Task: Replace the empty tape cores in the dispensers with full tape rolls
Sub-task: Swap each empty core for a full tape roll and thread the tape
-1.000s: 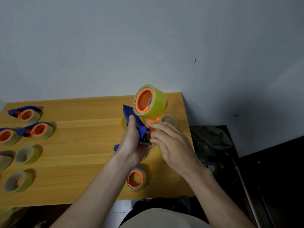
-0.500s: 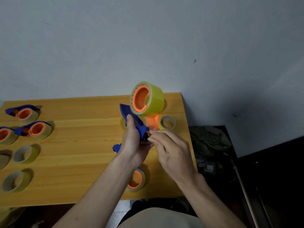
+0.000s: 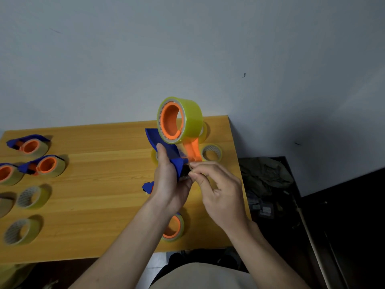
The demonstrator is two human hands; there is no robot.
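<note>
My left hand (image 3: 169, 185) grips the blue body of a tape dispenser (image 3: 166, 152) held upright above the wooden table (image 3: 100, 205). A full yellowish tape roll (image 3: 183, 119) sits on the dispenser's orange hub at the top. My right hand (image 3: 218, 190) pinches at the dark cutter end of the dispenser, thumb and forefinger together. What lies between those fingertips is too small to tell.
Three loaded blue-and-orange dispensers (image 3: 44, 164) lie at the table's left. Loose tape rolls (image 3: 31, 197) lie below them, one (image 3: 211, 152) behind my hands. An orange-cored roll (image 3: 174, 227) lies near the front edge. Dark clutter (image 3: 264, 176) fills the floor to the right.
The dispenser has turned slightly and risen, so the roll's orange hub faces me more. My right hand's fingers have drawn together into a pinch at the cutter end.
</note>
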